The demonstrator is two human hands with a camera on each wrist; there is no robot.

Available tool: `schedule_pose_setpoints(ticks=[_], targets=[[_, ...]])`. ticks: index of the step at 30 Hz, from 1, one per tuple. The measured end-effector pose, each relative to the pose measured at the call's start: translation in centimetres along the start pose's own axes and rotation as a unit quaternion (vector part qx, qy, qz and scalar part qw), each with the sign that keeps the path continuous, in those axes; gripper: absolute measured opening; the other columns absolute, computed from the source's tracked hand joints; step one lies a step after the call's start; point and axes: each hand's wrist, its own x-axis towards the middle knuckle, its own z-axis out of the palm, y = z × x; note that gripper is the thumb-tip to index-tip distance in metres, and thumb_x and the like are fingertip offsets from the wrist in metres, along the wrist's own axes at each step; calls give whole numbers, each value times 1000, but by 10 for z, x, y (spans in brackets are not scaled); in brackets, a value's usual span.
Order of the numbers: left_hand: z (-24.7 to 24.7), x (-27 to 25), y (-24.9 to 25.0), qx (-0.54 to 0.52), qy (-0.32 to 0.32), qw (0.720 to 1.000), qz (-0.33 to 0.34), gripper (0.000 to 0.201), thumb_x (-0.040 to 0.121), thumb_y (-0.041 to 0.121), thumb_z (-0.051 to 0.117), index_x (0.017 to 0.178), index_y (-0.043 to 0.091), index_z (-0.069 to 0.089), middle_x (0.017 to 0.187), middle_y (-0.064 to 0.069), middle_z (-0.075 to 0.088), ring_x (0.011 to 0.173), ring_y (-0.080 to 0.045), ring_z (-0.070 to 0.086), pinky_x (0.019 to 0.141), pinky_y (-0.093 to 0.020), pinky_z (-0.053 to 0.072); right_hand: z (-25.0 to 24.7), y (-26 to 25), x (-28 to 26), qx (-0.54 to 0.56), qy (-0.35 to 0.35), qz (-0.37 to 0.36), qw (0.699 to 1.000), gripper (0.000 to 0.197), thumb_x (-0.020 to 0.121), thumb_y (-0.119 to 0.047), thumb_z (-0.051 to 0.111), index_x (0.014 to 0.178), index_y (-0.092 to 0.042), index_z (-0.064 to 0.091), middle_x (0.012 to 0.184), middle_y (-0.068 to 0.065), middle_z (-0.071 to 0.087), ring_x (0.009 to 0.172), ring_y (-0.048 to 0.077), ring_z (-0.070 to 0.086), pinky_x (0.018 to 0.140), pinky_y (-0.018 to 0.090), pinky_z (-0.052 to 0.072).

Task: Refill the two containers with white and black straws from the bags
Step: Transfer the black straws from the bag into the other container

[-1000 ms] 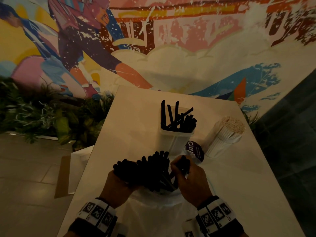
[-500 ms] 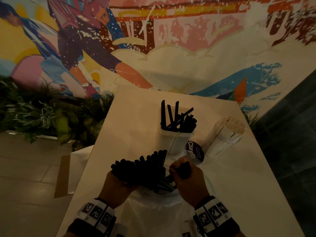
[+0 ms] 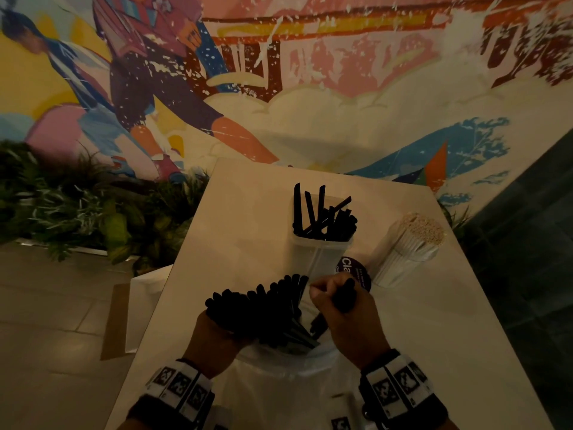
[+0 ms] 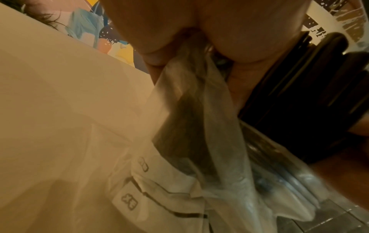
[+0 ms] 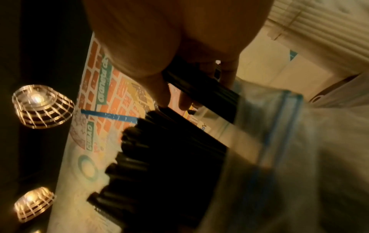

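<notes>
Near the table's (image 3: 242, 231) near edge, my left hand (image 3: 214, 339) grips the clear bag (image 3: 279, 383) together with a fanned bundle of black straws (image 3: 260, 311); my right hand (image 3: 347, 321) closes around a smaller bunch (image 3: 342, 297) drawn from the bag's mouth. Toward the far edge stands the container of black straws (image 3: 321, 243); the container of white straws (image 3: 409, 246) stands by the right edge.

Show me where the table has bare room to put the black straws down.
Bare table lies left of the container of black straws, up to the far edge, and along the right edge below the white straws. It is crowded in the near middle: left hand, right hand, straw bundle and plastic bag.
</notes>
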Motion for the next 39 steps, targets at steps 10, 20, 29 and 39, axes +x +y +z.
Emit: schedule_pose_setpoints(ticks=[10, 20, 29, 39], targets=[[1, 3, -6, -68, -9, 997, -37, 58, 54, 40, 72, 93, 75, 47, 98, 46, 55, 93, 18, 55, 81, -2, 43, -23, -45, 3, 198, 0, -18, 980, 29, 77, -8, 62, 61, -21, 42, 72, 17, 60, 66, 26, 60, 72, 38, 50], [2, 0, -10, 60, -5, 998, 18, 69, 52, -5, 87, 100, 34, 57, 91, 42, 58, 96, 27, 45, 78, 9, 32, -67, -105, 37, 301, -16, -158, 940, 29, 76, -23, 73, 71, -23, 45, 63, -5, 52, 57, 18, 45, 66, 35, 41], [-1, -2, -6, -34, 36, 999, -21, 85, 59, -10, 81, 92, 65, 57, 97, 39, 61, 90, 11, 60, 75, -6, 49, -71, -134, 85, 243, 147, -336, 898, 28, 90, 8, 50, 79, -16, 40, 70, 9, 41, 55, 23, 45, 68, 42, 47], [-2, -2, -6, -29, -1, 999, -37, 53, 54, 54, 66, 100, 73, 46, 106, 45, 53, 100, 12, 56, 88, -13, 48, -18, -63, 120, 223, 170, -144, 949, 29, 81, 1, 60, 68, -19, 43, 60, 6, 45, 53, 21, 45, 62, 39, 44]])
